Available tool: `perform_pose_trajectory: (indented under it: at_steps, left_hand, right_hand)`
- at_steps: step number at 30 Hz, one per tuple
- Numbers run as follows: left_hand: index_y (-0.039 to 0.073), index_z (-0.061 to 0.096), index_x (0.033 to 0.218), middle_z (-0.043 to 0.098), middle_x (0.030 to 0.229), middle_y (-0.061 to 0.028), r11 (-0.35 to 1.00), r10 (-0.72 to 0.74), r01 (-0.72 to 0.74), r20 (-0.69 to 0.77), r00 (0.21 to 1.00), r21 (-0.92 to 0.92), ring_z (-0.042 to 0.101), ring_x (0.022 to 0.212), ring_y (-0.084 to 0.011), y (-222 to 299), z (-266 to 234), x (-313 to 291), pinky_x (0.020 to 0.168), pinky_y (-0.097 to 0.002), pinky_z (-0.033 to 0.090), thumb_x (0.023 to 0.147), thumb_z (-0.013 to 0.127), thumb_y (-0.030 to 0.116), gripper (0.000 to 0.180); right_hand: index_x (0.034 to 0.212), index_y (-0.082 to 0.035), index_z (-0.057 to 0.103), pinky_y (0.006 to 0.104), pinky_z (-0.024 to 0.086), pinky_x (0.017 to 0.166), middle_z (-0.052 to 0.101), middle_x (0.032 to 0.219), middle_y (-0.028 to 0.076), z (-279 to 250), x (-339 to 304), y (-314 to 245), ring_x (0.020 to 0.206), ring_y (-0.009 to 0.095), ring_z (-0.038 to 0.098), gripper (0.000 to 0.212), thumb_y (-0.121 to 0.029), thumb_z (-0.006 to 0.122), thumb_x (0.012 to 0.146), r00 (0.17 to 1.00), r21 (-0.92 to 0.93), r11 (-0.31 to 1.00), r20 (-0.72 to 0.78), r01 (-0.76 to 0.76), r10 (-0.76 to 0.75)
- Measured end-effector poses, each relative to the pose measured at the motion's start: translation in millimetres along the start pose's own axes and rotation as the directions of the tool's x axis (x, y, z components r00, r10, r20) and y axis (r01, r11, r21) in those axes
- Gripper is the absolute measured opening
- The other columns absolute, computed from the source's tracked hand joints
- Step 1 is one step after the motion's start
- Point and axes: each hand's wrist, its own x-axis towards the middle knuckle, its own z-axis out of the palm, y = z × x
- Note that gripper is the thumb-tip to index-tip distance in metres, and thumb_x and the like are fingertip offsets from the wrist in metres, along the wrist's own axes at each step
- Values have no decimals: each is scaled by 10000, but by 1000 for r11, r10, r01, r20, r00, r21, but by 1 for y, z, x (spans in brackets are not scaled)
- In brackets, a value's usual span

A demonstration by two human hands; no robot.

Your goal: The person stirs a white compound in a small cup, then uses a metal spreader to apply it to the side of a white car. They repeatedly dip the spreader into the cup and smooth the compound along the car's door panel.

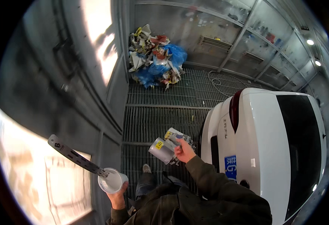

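Note:
At the lower left, my left hand (pixel 117 195) is closed around a white plastic cup (pixel 114 181). Whitish liquid shows inside the cup. A long grey mixing stick (pixel 74 157) with dark markings leans out of it toward the upper left. My right hand (pixel 185 150) is closed, out in front of my body, on what look like two paint spray guns (pixel 179 140) held together. Their grey cylindrical cups (pixel 165 153) carry yellow labels and point to the left. The hand and the overlapping metal parts partly hide the guns' handles.
The rear of a white car (pixel 269 150) stands close on my right. Crumpled paper and blue plastic sheeting (pixel 157 62) lie piled in the far corner. A thin hose (pixel 217 80) rests on the metal floor grating (pixel 160 123). A grey wall with bright windows (pixel 108 101) runs along the left.

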Motion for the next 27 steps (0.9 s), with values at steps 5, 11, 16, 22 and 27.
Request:
perform_pose_trajectory:
  at_steps: [5,11,16,22,27]
  left_hand:
    - [74,424,1369,528,1286,-88,1000,13,-13,117,993,-1,528,1164,-230,13,84,167,980,-385,477,681,724,-77,765]
    - [101,373,1427,512,1331,-99,999,33,-25,180,983,-43,513,1191,-225,-8,210,335,950,-362,502,713,704,-106,814]
    - [91,365,1432,525,1302,-107,986,46,-30,93,995,-165,500,1207,-244,-24,338,449,1048,-397,415,703,712,-86,827]
    - [70,401,1404,529,1294,-105,998,-14,29,249,968,-55,527,1182,-247,-31,461,581,1010,-391,453,707,693,-88,772]
    - [72,378,1423,519,1322,-106,996,-41,67,335,941,-65,521,1203,-254,-53,594,685,995,-406,482,691,708,-101,821]
  right_hand:
    - [1170,-94,489,202,358,445,428,797,-4,56,79,-110,635,75,482,330,-182,665,905,994,139,987,67,77,-87]
    - [1138,-110,479,202,372,448,425,778,-6,110,183,-253,634,72,479,301,-177,657,906,996,278,959,57,47,-65]
    - [1091,-111,496,181,329,419,404,703,-6,122,276,-361,577,74,431,268,-156,657,882,991,376,918,-72,128,-109]
    - [976,-88,467,202,318,408,400,689,-12,109,326,-512,555,75,433,216,-129,650,869,970,395,901,-221,180,-97]
    - [913,-95,455,200,297,411,390,649,-11,91,373,-634,525,83,406,224,-164,661,856,941,468,865,-339,178,-11]
